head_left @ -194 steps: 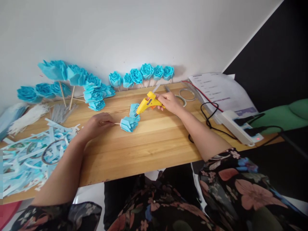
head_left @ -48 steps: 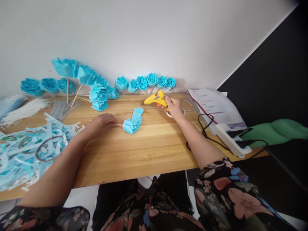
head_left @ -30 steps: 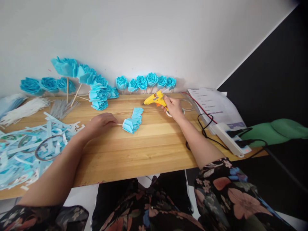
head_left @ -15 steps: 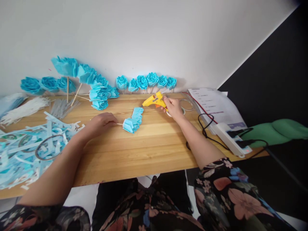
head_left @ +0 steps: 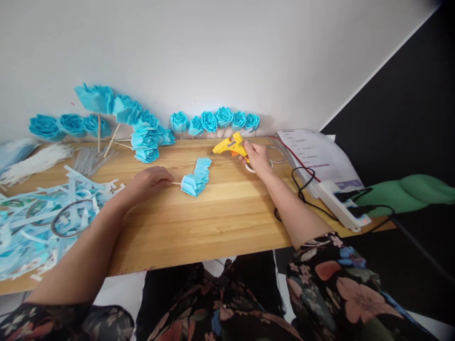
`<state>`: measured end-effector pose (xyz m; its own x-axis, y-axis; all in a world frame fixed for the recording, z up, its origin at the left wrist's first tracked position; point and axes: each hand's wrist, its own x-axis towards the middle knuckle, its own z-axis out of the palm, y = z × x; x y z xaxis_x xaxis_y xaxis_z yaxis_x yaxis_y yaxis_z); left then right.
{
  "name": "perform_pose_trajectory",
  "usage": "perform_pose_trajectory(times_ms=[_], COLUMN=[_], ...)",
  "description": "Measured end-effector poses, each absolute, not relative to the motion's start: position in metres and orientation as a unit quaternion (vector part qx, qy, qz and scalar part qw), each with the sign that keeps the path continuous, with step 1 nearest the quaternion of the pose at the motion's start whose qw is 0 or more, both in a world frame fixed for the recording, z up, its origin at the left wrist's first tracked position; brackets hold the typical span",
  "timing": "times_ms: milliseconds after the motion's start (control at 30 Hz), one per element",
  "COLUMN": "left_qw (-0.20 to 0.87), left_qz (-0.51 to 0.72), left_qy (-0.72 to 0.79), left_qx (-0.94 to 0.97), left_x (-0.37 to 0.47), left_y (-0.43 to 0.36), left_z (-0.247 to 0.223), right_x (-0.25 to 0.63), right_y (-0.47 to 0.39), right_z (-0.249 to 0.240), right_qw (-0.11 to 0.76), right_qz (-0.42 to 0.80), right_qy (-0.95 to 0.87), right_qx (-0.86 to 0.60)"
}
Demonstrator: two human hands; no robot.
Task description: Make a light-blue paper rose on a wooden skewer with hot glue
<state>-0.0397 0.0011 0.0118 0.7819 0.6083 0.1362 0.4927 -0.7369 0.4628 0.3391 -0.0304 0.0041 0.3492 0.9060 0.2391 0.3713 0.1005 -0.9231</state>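
Observation:
My left hand [head_left: 152, 182] is closed on the thin wooden stick of a blue paper flower [head_left: 192, 184], which lies over toward the right. From the flower a scalloped blue paper strip [head_left: 203, 168] trails up and away from me on the table. My right hand [head_left: 258, 157] is wrapped round the handle of a yellow glue gun [head_left: 229, 146]. Its nozzle points left, a little above and apart from the strip's far end. Behind the right hand, a white-rimmed roll of tape [head_left: 250, 168] is partly hidden.
Several finished blue paper flowers [head_left: 209, 121] lean along the wall. A heap of blue paper scraps [head_left: 39, 232] covers the left of the wooden table [head_left: 199, 237], with bundles of white strands [head_left: 37, 163] behind. At right are a power strip [head_left: 337, 203], black cable [head_left: 302, 189] and printed sheets [head_left: 316, 154].
The glue gun has lifted slightly up and right, away from the end of the paper strip. My left hand and the flower stay in place.

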Motion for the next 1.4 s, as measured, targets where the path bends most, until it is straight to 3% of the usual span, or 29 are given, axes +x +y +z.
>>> perform_pose_trajectory(times_ms=[533,767,1033,1400], left_qw=[0.202,0.205,0.2,0.194], left_qz=[0.145,0.138,0.141,0.139], left_qy=[0.302,0.297,0.297,0.3], left_qx=[0.92,0.922,0.923,0.924], left_x=[-0.04,-0.039,-0.041,-0.041], left_y=[0.001,0.0,0.002,0.001], left_z=[0.01,0.013,0.009,0.009], right_x=[0.342,0.344,0.353,0.347], right_y=[-0.034,-0.035,-0.029,-0.032], right_z=[0.008,0.008,0.003,0.005], right_qw=[0.521,0.475,0.538,0.506], right_qz=[0.25,0.223,0.256,0.275], right_qy=[-0.516,-0.533,-0.504,-0.519], right_qx=[-0.632,-0.663,-0.625,-0.631])
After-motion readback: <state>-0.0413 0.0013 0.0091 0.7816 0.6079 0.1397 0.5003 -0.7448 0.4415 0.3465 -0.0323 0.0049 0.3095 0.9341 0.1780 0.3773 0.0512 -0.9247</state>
